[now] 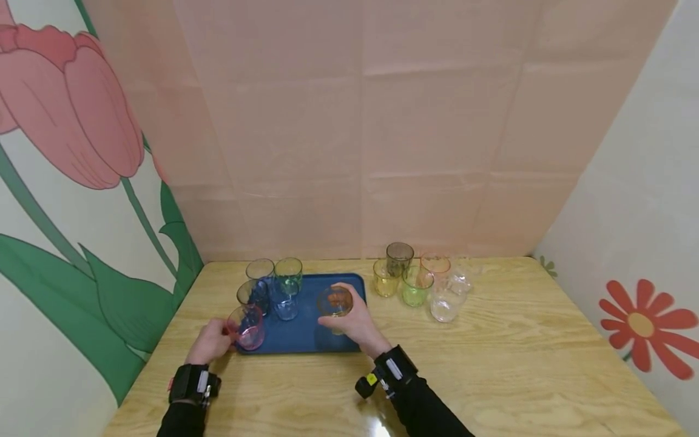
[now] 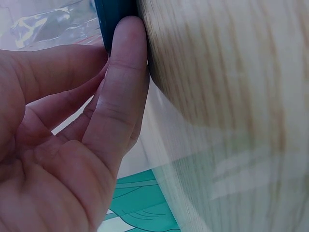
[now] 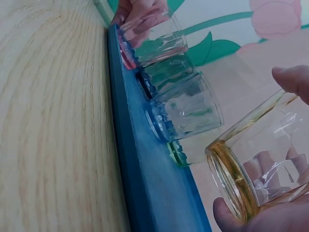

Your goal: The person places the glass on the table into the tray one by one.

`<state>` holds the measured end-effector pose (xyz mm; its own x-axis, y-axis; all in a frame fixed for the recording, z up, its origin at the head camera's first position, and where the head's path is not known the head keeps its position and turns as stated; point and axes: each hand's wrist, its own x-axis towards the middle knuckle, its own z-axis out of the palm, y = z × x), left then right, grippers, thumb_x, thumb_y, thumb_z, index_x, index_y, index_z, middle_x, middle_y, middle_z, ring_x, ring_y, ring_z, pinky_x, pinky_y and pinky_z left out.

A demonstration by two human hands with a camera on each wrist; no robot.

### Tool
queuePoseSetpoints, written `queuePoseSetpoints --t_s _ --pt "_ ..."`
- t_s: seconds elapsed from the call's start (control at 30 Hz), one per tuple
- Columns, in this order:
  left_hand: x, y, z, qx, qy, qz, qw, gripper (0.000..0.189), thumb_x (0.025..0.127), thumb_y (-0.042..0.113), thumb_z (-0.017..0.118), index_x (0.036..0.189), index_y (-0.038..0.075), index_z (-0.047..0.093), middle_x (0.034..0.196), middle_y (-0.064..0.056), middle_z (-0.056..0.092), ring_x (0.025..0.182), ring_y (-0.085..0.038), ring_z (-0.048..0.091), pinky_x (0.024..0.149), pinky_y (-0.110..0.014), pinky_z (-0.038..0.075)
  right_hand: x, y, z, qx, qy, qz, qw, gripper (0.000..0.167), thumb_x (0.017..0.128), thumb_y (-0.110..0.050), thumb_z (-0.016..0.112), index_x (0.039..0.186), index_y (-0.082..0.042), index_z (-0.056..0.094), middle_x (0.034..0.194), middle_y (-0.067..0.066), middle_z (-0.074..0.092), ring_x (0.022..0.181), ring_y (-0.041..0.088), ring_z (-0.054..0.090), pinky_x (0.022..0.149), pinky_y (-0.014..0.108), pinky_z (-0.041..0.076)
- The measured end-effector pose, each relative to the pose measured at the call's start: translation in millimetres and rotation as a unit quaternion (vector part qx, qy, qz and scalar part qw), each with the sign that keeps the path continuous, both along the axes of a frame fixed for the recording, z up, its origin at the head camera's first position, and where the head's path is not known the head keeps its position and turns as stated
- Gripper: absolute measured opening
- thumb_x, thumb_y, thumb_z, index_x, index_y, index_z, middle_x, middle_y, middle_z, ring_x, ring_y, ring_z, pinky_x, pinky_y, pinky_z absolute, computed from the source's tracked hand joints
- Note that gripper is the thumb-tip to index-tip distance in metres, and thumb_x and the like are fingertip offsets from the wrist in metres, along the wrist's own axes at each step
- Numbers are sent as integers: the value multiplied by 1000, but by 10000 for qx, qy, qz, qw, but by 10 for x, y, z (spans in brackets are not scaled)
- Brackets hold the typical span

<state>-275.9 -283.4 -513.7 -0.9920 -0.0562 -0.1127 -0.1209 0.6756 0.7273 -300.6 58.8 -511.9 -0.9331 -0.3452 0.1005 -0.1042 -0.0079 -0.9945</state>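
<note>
My right hand (image 1: 360,321) grips an amber-tinted glass (image 1: 335,303) over the right half of a blue tray (image 1: 308,341). In the right wrist view the glass (image 3: 268,166) is tilted, its thick amber base towards the tray, with fingers and thumb around its side. My left hand (image 1: 210,342) is at the tray's front left corner, beside a pink glass (image 1: 249,332). The left wrist view shows its fingers pinching the tray edge (image 2: 110,24). Also on the tray's left half are a blue glass (image 1: 286,308), a dark glass (image 1: 253,296), a green glass (image 1: 289,272) and a bluish glass (image 1: 260,269).
Right of the tray, several glasses stand close together: yellow (image 1: 385,281), dark grey (image 1: 400,257), green (image 1: 417,290), orange-pink (image 1: 435,263) and clear (image 1: 444,308). The wooden table (image 1: 519,358) meets a pink-covered wall (image 1: 360,182) at the back.
</note>
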Motion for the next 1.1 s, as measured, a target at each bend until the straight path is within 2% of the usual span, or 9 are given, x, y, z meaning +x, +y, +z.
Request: queuePoseSetpoints --t_s 0.13,0.33,0.43,0.57,0.77,0.97,1.1 --pt "-5 1 9 -28 -56 37 10000 10 92 -8 60 101 -10 64 89 -14 63 74 -22 62 65 -36 56 25 -40 57 11 -67 -92 9999 75 87 -17 81 149 -13 38 144 26 46 136 46 42 105 49 43" --pt "-23 2 22 -67 -165 106 9998 10 94 -7 59 103 -9 64 91 -14 64 76 -23 61 66 -36 55 195 -119 264 82 124 -35 9999 74 91 -10 76 151 -2 33 142 31 46 134 51 42 102 50 46" --pt "-17 2 12 -55 -87 34 9999 9 93 -8 59 100 -9 64 89 -14 64 74 -22 62 65 -36 56 254 -162 294 114 129 11 9999 75 91 -11 76 151 -1 32 141 31 47 134 51 41 103 50 45" --pt "-2 -1 -8 -59 24 6 10000 8 92 -7 61 99 -9 64 86 -12 63 73 -22 61 64 -35 55 244 -241 237 153 56 21 9999 76 90 -13 78 150 -4 33 140 27 49 132 48 44 99 50 47" --pt "10 11 -6 -66 -18 7 10000 10 93 -6 60 101 -9 64 87 -12 63 74 -22 61 65 -36 55 221 -349 185 199 -125 97 9997 75 89 -13 79 149 -5 35 142 24 50 132 43 46 103 51 43" --pt "-11 7 2 -145 -76 -19 9999 11 94 -5 59 102 -9 65 86 -11 63 75 -22 60 65 -35 54 69 -487 -91 425 65 43 9991 78 86 -13 82 150 -14 39 146 19 48 134 40 46 98 50 48" --pt "-19 6 9 -143 -222 26 9996 11 95 -5 59 103 -9 64 88 -12 63 76 -23 60 67 -35 55 64 -571 -155 613 45 57 9981 80 85 -16 83 151 -14 38 145 17 48 135 38 46 95 47 50"
